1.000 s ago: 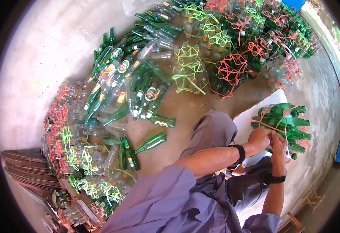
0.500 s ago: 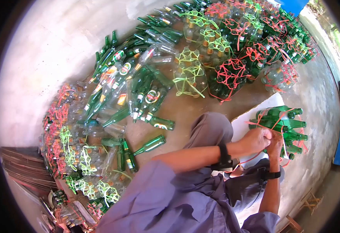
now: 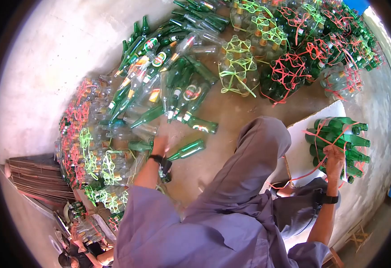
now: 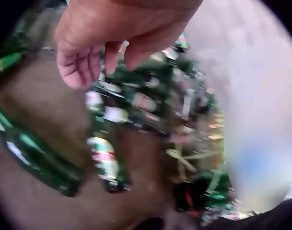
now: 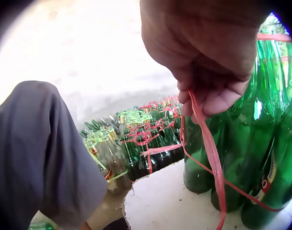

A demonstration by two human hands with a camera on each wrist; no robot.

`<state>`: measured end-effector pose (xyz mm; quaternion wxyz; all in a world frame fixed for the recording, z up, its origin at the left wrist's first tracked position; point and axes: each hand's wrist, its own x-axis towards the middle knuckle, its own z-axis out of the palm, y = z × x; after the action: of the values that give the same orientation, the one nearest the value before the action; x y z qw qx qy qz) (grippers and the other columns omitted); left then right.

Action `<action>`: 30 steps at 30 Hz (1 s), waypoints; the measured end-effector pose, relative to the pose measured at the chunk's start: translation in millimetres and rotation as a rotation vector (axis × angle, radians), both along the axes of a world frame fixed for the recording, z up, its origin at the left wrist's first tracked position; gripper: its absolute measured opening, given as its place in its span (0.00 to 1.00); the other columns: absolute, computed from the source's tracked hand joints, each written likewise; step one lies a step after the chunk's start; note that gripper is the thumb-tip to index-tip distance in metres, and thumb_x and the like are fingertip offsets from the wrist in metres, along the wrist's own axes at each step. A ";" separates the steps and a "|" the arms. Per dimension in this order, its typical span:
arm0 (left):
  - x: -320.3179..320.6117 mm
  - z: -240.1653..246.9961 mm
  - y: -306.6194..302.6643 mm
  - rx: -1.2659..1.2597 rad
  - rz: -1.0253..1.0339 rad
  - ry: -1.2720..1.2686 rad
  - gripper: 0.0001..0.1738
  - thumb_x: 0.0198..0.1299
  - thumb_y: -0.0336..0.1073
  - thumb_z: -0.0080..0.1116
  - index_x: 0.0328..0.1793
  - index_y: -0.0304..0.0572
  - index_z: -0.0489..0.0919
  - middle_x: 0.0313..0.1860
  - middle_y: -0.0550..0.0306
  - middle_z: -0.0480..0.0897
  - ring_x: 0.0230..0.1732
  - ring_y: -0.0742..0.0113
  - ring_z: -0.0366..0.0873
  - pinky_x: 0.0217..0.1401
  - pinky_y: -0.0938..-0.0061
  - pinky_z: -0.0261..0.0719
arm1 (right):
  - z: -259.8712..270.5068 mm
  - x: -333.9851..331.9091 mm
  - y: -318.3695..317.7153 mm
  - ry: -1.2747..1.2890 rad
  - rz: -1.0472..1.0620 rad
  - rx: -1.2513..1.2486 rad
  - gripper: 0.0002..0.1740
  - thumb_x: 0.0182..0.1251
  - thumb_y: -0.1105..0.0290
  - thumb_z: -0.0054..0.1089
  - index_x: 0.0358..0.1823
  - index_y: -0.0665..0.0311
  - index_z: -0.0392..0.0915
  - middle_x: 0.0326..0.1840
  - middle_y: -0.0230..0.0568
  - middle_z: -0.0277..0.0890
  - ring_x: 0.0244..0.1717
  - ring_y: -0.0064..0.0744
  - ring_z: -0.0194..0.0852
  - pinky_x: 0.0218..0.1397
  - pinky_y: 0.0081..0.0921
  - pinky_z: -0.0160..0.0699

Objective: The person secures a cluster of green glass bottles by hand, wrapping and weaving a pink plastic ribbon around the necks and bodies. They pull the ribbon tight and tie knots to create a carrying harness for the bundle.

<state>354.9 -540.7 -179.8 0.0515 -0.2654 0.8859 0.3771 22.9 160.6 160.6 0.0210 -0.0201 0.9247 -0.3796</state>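
My right hand (image 3: 335, 156) pinches a red plastic strap (image 5: 213, 160) between thumb and fingers, beside a bundle of green glass bottles (image 3: 355, 142). More red strap runs around the bundle, which stands on a white board (image 5: 158, 194). My left hand (image 4: 124, 33), blurred in the head view, is out over the floor near loose green bottles. Its fingers hang loosely bent with nothing in them. Closest to it in the head view lies a green bottle (image 3: 187, 150); a labelled green bottle (image 4: 104, 160) shows below the fingers in the left wrist view.
Loose bottles (image 3: 159, 80) lie heaped along the wall. Bundles tied with green straps (image 3: 238, 67) and red straps (image 3: 289, 71) stand at the back. My bent knee (image 3: 267, 134) rises between the heap and the board. Another person (image 3: 81, 254) is at the lower left.
My left hand has left the strap beside my right hand and swung left toward the loose bottles. The right hand stays at the bundle with the strap. The head view has shifted slightly.
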 end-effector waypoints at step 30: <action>68.8 40.0 93.8 0.647 0.913 -0.455 0.10 0.59 0.34 0.62 0.46 0.46 0.77 0.40 0.61 0.73 0.39 0.65 0.69 0.49 0.54 0.74 | -1.6 -0.8 -1.7 -0.207 -0.127 -0.226 0.16 0.74 0.65 0.54 0.33 0.68 0.84 0.31 0.34 0.82 0.32 0.21 0.77 0.38 0.20 0.75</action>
<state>423.7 -447.0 -139.8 0.1508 -0.6639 0.4894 0.5450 22.2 158.8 158.9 0.0897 0.0755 0.8683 -0.4821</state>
